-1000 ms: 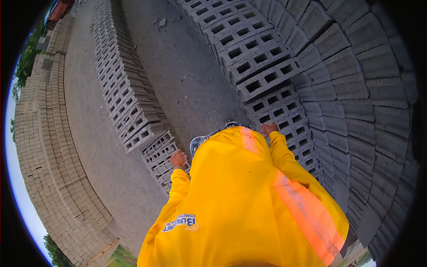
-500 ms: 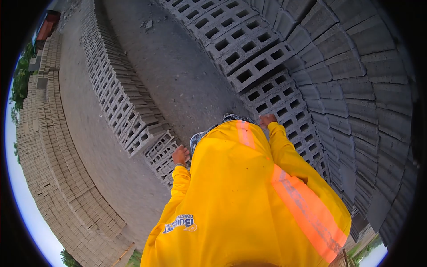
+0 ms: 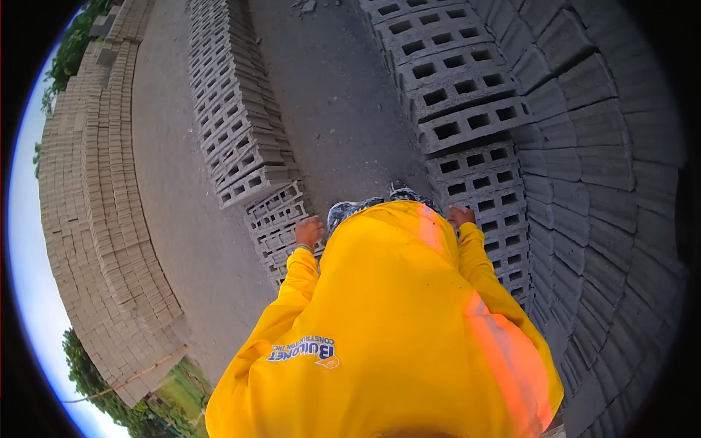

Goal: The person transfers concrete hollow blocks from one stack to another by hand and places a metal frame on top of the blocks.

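Grey and gritty on both sides

So whoever's in the smooth yellow shirt (image 3: pixel 394 314) is between two rows of rough concrete blocks (image 3: pixel 274 174), holes up. On the right row (image 3: pixel 450 92), the end block (image 3: pixel 463 126) sits above a lower stretch: boxy, three rectangular holes, long axis sideways, right end angled slightly forward. Left hand (image 3: pixel 309 231) is right by the left row (image 3: pixel 244 139), fingers curled; right hand (image 3: pixel 461 216) overlaps the right row. Can't tell if either's clamped on anything.

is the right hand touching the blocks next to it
Cannot tell: in the head view, the right hand overlaps the blocks, hiding any gap.
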Tool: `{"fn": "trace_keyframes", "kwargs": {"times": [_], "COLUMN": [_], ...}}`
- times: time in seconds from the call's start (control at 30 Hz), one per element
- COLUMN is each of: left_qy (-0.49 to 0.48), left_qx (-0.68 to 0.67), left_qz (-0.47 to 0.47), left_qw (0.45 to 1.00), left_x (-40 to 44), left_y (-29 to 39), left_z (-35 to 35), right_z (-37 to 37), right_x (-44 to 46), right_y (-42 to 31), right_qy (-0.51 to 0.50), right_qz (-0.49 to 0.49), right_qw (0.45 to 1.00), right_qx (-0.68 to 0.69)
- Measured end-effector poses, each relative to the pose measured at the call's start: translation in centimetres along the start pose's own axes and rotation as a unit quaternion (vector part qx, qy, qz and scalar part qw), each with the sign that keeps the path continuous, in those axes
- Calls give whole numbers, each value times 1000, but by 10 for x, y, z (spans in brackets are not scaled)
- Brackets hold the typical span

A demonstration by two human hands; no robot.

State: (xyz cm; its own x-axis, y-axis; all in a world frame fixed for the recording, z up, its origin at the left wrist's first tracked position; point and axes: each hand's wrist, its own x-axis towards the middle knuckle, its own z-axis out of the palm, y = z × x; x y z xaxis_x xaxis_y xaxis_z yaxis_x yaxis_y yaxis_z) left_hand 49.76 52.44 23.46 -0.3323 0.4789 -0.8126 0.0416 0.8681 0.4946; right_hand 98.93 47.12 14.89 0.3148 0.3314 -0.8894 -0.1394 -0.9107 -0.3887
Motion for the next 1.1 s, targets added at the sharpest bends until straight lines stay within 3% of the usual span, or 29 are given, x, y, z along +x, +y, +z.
{"fn": "trace_keyframes", "kwargs": {"times": [0.1, 0.27, 0.43, 0.5, 0.57, 0.73, 0.8, 0.83, 0.87, 0.9, 1.1], "left_qy": [9, 52, 100, 90, 80, 84, 2, -36, 41, 42, 54], "left_qx": [41, -11, -80, -111, -153, -147, -164, -177, -151, -158, -116], "left_qz": [34, 94, 35, -9, -26, -114, -110, -111, -136, -120, -55], "left_qw": [999, 994, 991, 990, 985, 979, 980, 977, 978, 979, 990], "left_x": [0, -12, -22, -19, -15, 7, 63, 61, 58, 77, 165], "left_y": [-3, -7, -38, -57, -79, -99, -139, -116, -94, -79, -52], "left_z": [-2, -5, -26, -45, -62, -98, -132, -138, -141, -150, -238], "right_z": [-4, -5, 2, 8, 25, 82, 114, 127, 145, 166, 300], "right_x": [29, 5, 31, 55, 23, -4, -31, -38, -41, -43, -56], "right_y": [27, 12, 3, 2, -42, -96, -117, -116, -119, -125, -131], "right_qy": [-23, -48, -49, -49, -30, -17, 4, 9, 10, 6, -63], "right_qz": [-18, -23, 47, 29, -23, -58, -59, -50, -47, -45, -121], "right_qw": [1000, 992, 992, 998, 993, 988, 982, 980, 978, 974, 954], "right_qx": [-5, -111, -105, -26, -115, -143, -178, -190, -204, -221, -268]}}
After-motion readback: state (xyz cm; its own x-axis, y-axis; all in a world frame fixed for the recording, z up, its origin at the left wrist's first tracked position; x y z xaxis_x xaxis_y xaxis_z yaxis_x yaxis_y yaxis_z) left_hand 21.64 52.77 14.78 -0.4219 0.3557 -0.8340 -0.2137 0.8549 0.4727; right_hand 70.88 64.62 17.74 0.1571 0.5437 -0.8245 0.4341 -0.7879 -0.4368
